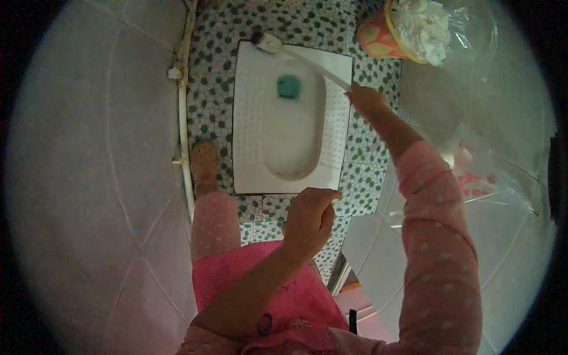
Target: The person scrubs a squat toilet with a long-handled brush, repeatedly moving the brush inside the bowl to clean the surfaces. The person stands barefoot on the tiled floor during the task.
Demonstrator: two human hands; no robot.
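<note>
My right hand [369, 103] grips the end of the long pale handle of a toilet brush [317, 69]. The white brush head [268, 43], dark at its tip, is over the far edge of a white ceramic squat toilet [248, 142]; whether it touches the rim cannot be told. A round teal piece [289, 86] sits at the far end of the toilet's basin. Curled in front of my body, my left hand [310, 217] shows nothing in its fingers. It appears above the toilet's near edge.
A bin [377, 37] heaped with white paper stands at the far right. A pale pipe [183, 120] with a valve runs along the left wall. My foot in a tan clog [205, 159] rests left of the toilet. A clear plastic bag [483, 177] with red print is at right.
</note>
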